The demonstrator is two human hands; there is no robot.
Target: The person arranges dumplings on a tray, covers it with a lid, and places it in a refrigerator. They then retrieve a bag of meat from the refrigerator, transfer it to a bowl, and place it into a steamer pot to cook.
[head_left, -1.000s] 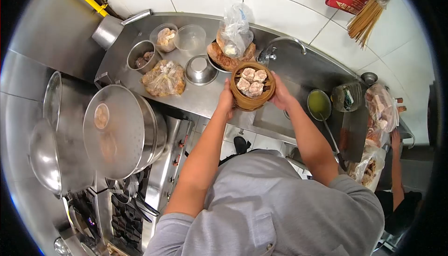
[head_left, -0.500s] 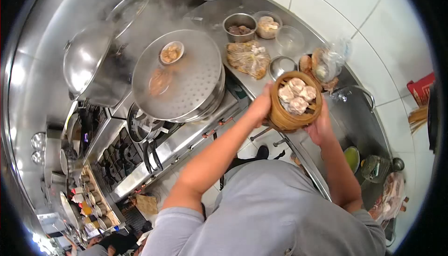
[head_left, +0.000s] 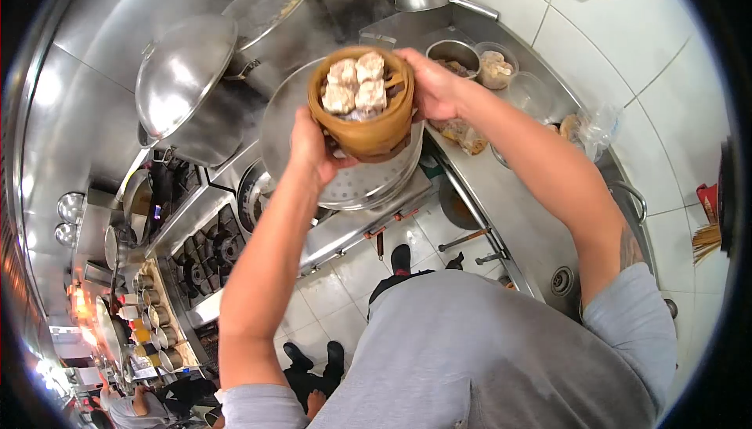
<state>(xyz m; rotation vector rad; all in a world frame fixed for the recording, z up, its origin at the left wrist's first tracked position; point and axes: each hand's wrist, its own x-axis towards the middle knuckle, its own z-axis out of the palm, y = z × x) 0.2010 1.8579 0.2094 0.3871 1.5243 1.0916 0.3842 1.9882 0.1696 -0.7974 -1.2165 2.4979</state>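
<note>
A round bamboo steamer basket (head_left: 364, 138) is held up in both hands over the large perforated steamer tray (head_left: 282, 135). Four pale dumplings (head_left: 357, 83) sit inside it. My left hand (head_left: 315, 147) grips the basket's left side, its fingertips reaching underneath. On the right side my right hand (head_left: 432, 88) is wrapped round the wall near the rim. The basket hides most of the tray, and whether it touches the tray cannot be made out.
Lidded pots (head_left: 184, 77) stand left of the tray. Stove burners (head_left: 207, 261) lie lower left. At the right counter are a metal bowl (head_left: 454, 57), a tub of food (head_left: 495, 67) and a sink (head_left: 562, 280). Another person (head_left: 133, 407) is at far lower left.
Both hands have carried the bamboo basket from above the right counter leftward and up, over the perforated tray. The view has shifted, and flames now show at far lower left.
</note>
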